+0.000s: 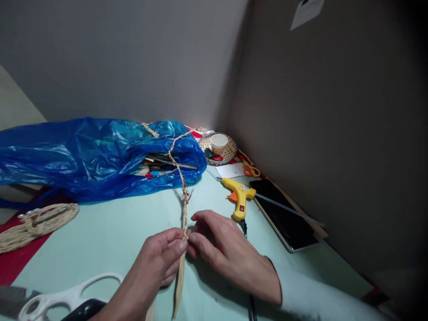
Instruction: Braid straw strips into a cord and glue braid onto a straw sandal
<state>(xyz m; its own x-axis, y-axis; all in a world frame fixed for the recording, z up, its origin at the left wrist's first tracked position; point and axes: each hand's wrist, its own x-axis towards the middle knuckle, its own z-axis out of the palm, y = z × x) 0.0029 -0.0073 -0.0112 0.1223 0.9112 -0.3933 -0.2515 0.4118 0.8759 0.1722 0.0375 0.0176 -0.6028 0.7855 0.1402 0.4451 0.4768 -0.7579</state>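
Note:
A thin braid of pale straw [185,209] runs toward me from the blue plastic bag. My left hand [163,256] pinches its near end between thumb and forefinger. Loose flat strands [179,285] hang below that pinch toward the table's near side. Against the braid's right side, my right hand [220,249] has its thumb at the same spot, with lower fingers curled behind and the forefinger raised. Part of its grip is hidden. A small metal clip [189,196] sits at the braid farther up.
The blue plastic bag [83,156] holds straw and sticks. A yellow glue gun [240,194], a dark tablet-like device [284,218], orange scissors [250,169] and a woven tray [230,154] with a white cup [219,142] lie right. White-handled scissors [73,294] and woven straw piece [43,223] lie left.

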